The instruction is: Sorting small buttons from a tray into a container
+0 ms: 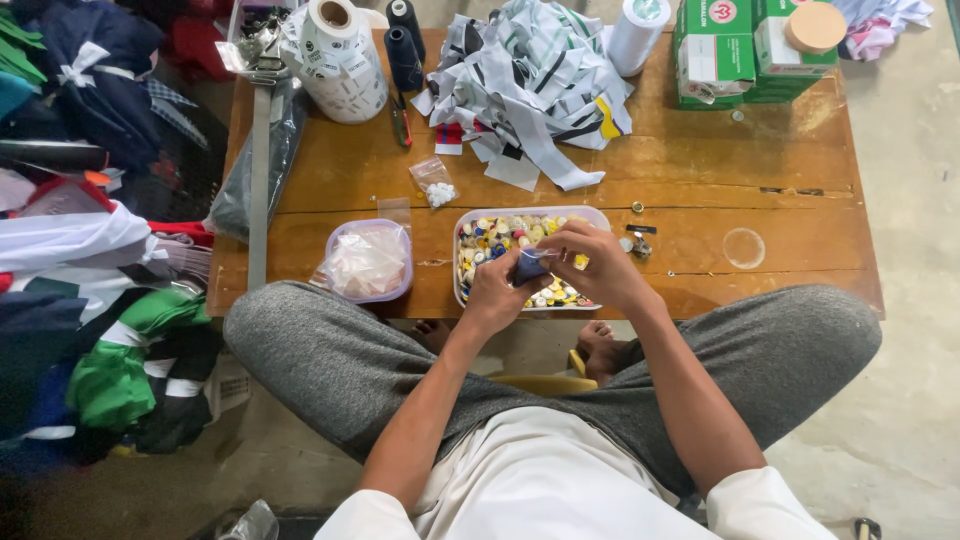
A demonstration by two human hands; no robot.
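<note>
- The left hand (497,292) and the right hand (592,262) meet over the near edge of the low wooden counter (700,190). Both pinch one small dark-blue piece of fabric (530,265) between their fingertips.
- That blue piece hangs directly above the clear rectangular plastic tray of mixed coloured buttons (500,238). If either pinch loosens, it would likely drop among the buttons and be awkward to pick out.
- The tray sits close to the counter's front edge, just under both wrists. A downward push of a wrist could, I judge, tip it and spill buttons onto the grey-trousered lap or the floor.
- Just left of it stands a round clear plastic container holding a crumpled clear bag (367,261). A sideways sweep of the left forearm could knock it.
- Small metal fittings (640,240) lie loose on the counter just right of the tray, near the right hand. A brush of the knuckles could send them rolling.
- The blue piece looks soft, thin and folded, mostly hidden by the fingers. Whether anything is attached to it cannot be told.
- Well behind, a heap of white, grey and striped fabric strips (530,80) lies apart from the hands.
</note>
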